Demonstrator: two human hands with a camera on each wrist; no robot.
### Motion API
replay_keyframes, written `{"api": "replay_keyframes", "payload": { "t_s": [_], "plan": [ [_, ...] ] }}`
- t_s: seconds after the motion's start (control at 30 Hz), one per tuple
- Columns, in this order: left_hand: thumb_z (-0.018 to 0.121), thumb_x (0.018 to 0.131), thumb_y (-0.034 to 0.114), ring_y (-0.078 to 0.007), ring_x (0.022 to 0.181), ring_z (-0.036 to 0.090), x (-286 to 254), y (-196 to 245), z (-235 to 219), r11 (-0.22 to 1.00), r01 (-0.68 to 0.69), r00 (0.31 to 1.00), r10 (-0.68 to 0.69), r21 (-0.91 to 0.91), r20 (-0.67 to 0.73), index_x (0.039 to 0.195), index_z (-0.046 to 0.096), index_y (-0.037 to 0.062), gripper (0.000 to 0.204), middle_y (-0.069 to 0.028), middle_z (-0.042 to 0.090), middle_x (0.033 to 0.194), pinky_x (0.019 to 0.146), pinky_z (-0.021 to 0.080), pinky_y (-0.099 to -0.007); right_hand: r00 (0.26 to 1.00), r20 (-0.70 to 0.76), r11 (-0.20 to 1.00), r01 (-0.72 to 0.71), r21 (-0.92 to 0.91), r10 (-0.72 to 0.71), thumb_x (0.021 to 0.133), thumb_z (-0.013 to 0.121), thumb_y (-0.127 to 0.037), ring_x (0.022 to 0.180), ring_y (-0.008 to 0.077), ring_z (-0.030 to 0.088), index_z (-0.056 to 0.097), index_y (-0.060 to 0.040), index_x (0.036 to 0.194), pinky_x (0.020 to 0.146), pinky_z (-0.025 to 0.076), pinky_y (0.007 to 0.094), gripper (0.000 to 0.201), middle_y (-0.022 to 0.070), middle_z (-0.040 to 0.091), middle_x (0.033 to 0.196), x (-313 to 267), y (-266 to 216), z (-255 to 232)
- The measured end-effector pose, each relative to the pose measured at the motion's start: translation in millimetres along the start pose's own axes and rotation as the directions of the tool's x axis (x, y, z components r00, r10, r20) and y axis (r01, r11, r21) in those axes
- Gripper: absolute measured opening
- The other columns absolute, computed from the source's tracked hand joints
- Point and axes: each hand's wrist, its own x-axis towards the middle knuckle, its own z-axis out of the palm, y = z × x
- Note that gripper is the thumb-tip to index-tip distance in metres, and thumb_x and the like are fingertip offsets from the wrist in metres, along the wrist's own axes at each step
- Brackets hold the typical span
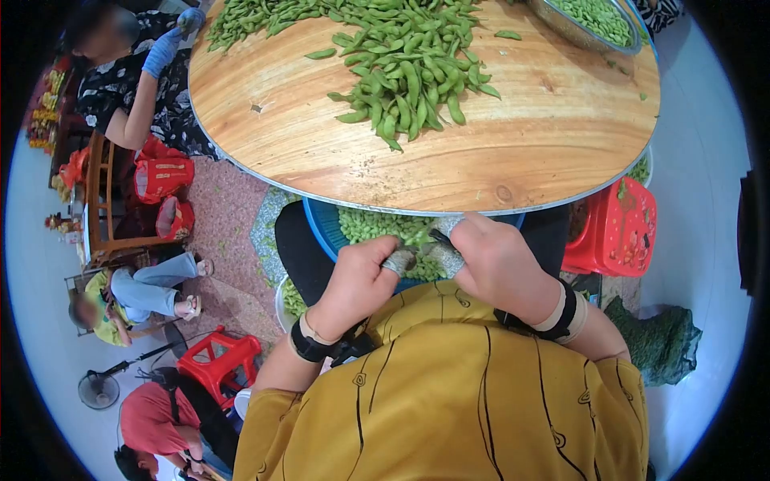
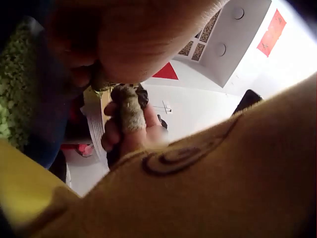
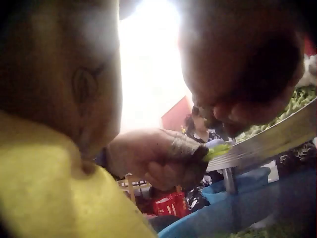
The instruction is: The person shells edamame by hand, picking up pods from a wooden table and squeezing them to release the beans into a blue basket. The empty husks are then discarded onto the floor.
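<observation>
My two hands meet over a blue basin [image 1: 321,228] of shelled green beans [image 1: 365,224] on my lap, just under the round table's rim. My left hand [image 1: 399,260], its thumb wrapped in grey tape, pinches a green edamame pod [image 3: 218,149] at its end. My right hand [image 1: 449,252], also with taped fingertips [image 2: 130,116], closes on the same pod from the other side. In the right wrist view the left hand [image 3: 163,158] holds the pod out while the right hand [image 3: 233,111] hovers close above it. The yellow shirt hides the forearms.
A round wooden table [image 1: 521,152] holds a big pile of edamame pods [image 1: 401,64] and a metal bowl [image 1: 573,28] of beans. Red stools stand at right [image 1: 618,228] and lower left [image 1: 220,365]. Other people sit at left [image 1: 136,88]; a green mesh bag [image 1: 662,341] lies at right.
</observation>
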Motion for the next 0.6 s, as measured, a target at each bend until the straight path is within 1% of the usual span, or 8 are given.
{"api": "replay_keyframes", "payload": {
  "t_s": [0.07,0.17,0.23,0.27,0.33,0.47,0.53,0.6],
  "plan": [
    [0.057,0.079,0.005,-0.0384,0.067,0.059,3,12,-1,0.98,-0.192,0.981,0.189,0.051,0.05,0.088,0.062,0.0013,0.011,-0.0208,0.059,0.071,0.058,0.047,-0.0384,0.995,-0.087,0.997,0.045,0.058,-0.04,0.071,0.065,-0.006,0.064,0.0349,0.059,0.051,-0.0026,0.082,0.055,0.048,0.0402,0.018,0.014,0.054,0.069,3,1,2],
    [0.06,0.08,0.009,-0.0366,0.069,0.06,6,24,-6,0.947,-0.318,0.933,0.321,-0.047,0.162,0.089,0.064,0.0042,0.011,-0.0177,0.059,0.071,0.057,0.047,-0.038,0.996,0.061,0.945,-0.081,0.317,0.065,0.078,0.066,-0.008,0.061,0.0272,0.06,0.053,-0.0017,0.089,0.053,0.047,0.0365,0.018,0.0116,0.055,0.067,6,2,-6],
    [0.06,0.084,0.009,-0.0293,0.063,0.06,7,25,-11,0.92,-0.322,0.872,0.38,-0.225,0.308,0.092,0.063,0.0037,0.01,-0.0137,0.058,0.07,0.057,0.047,-0.0325,0.891,0.417,0.676,-0.421,0.605,0.181,0.082,0.068,-0.014,0.06,0.0174,0.06,0.054,-0.0003,0.1,0.053,0.047,0.0334,0.027,0.0095,0.057,0.069,12,-2,-23],
    [0.06,0.084,0.009,-0.0293,0.063,0.06,8,25,-12,0.918,-0.323,0.87,0.383,-0.23,0.311,0.092,0.063,0.0037,0.01,-0.0137,0.058,0.07,0.057,0.047,-0.0325,0.89,0.417,0.676,-0.424,0.603,0.187,0.082,0.068,-0.014,0.06,0.0174,0.06,0.054,-0.0003,0.1,0.053,0.047,0.0334,0.027,0.0095,0.057,0.069,11,-1,-24],
    [0.058,0.088,0.009,-0.0181,0.059,0.058,8,25,-13,0.869,-0.074,0.874,0.293,-0.489,0.388,0.094,0.063,0.0022,0.01,-0.0086,0.059,0.069,0.056,0.045,-0.028,0.711,0.669,0.257,-0.703,0.663,0.219,0.082,0.07,-0.018,0.061,0.0102,0.057,0.055,-0.0001,0.107,0.053,0.046,0.032,0.034,0.0064,0.057,0.069,11,1,-27],
    [0.055,0.09,0.009,-0.0099,0.06,0.054,-4,12,-34,0.851,0.164,0.92,0.051,-0.499,0.389,0.095,0.062,0.001,0.012,-0.004,0.06,0.07,0.056,0.044,-0.0255,0.749,0.571,0.415,-0.662,0.624,0.337,0.081,0.068,-0.017,0.06,0.0203,0.06,0.056,0.0014,0.099,0.055,0.047,0.0362,0.028,0.0111,0.058,0.068,13,0,-21],
    [0.056,0.088,0.009,-0.0127,0.059,0.056,-12,-2,-52,0.968,0.037,0.993,-0.007,-0.248,0.119,0.089,0.063,-0.0005,0.012,-0.006,0.061,0.07,0.055,0.044,-0.0275,0.945,0.322,0.962,-0.139,0.233,0.058,0.081,0.065,-0.018,0.062,0.034,0.061,0.058,0.0015,0.089,0.058,0.047,0.0412,0.022,0.0183,0.06,0.071,10,16,-14],
    [0.06,0.085,0.012,-0.0256,0.059,0.059,-21,-23,-69,0.983,0.016,0.984,0.016,0.182,-0.176,0.083,0.062,-0.0006,0.012,-0.0128,0.061,0.07,0.056,0.046,-0.0339,0.931,0.351,0.969,-0.174,0.178,0.102,0.078,0.068,-0.018,0.066,0.0353,0.058,0.062,-0.0008,0.092,0.061,0.047,0.0376,0.022,0.0183,0.06,0.076,21,12,-28]
  ]
}}
